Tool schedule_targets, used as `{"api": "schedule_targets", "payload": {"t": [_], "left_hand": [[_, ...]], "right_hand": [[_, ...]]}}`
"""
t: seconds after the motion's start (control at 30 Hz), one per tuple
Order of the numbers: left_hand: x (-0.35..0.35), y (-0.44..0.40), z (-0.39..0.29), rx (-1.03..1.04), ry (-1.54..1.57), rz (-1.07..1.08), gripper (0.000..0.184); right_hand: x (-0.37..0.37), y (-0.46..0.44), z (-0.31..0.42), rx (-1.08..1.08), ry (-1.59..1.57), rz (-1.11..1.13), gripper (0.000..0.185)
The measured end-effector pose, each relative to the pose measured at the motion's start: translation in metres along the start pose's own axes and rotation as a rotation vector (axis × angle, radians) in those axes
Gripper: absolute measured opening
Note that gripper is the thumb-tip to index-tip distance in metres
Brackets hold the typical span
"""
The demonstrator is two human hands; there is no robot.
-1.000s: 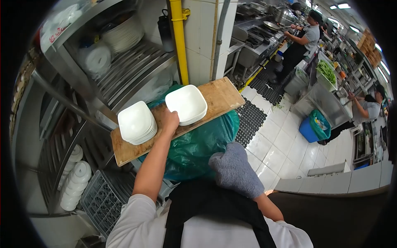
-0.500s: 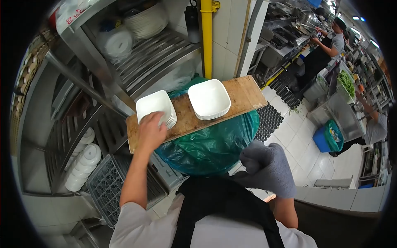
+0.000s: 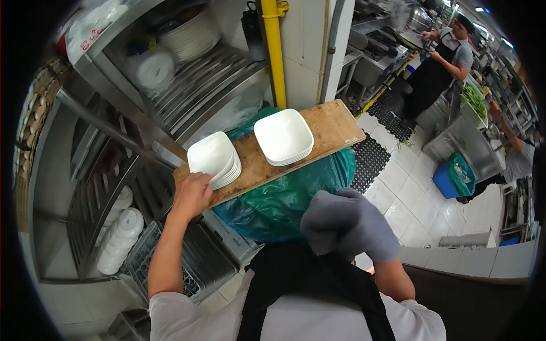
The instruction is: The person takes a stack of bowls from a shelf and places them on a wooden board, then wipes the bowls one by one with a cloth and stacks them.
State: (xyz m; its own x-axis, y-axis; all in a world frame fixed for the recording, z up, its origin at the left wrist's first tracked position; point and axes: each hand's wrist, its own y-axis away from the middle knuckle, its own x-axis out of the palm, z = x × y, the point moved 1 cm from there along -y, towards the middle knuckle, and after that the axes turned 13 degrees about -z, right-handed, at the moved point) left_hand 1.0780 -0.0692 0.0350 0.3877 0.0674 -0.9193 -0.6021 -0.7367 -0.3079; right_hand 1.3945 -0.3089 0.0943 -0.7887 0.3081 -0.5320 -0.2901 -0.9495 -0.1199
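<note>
Two stacks of white square bowls stand on a wooden board. My left hand (image 3: 193,195) is closed on the near rim of the top white bowl (image 3: 209,153) of the left stack, which sits tilted on the bowls beneath it. To the right, another stack of white bowls (image 3: 284,136) stands untouched on the wooden board (image 3: 335,125). A thick grey cloth (image 3: 347,219) covers my right hand (image 3: 369,244), held in front of the apron. Its fingers are hidden inside the cloth's folds.
Under the board is a bin lined with a green plastic bag (image 3: 273,207). Metal shelves (image 3: 210,85) with plates stand at left, above glass racks (image 3: 148,261). A yellow pipe (image 3: 273,57) rises behind. A co-worker (image 3: 441,68) stands at the stoves; a blue bin (image 3: 449,179) is at right.
My left hand has moved from inside the top bowl to its near rim, and that bowl is now tilted. The cloth-covered right hand has moved left, nearer my body's middle.
</note>
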Motion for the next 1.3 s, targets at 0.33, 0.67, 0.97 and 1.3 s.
{"api": "schedule_targets", "payload": {"t": [0.33,0.67,0.97,1.3], "left_hand": [[0.021,-0.01,0.02,0.001,0.081,0.081,0.038],[-0.003,0.035,-0.061,-0.541,1.385,-0.161,0.035],[0.025,0.052,-0.159,-0.308,1.082,-0.167,0.049],[0.018,0.057,-0.146,-0.424,1.95,0.199,0.033]], "right_hand": [[-0.011,0.012,-0.051,0.093,-0.129,-0.009,0.047],[-0.011,0.0,-0.023,0.018,-0.041,-0.083,0.054],[0.09,-0.008,0.018,-0.508,0.282,-0.229,0.062],[0.057,-0.083,0.048,-0.485,0.377,-0.229,0.04]]}}
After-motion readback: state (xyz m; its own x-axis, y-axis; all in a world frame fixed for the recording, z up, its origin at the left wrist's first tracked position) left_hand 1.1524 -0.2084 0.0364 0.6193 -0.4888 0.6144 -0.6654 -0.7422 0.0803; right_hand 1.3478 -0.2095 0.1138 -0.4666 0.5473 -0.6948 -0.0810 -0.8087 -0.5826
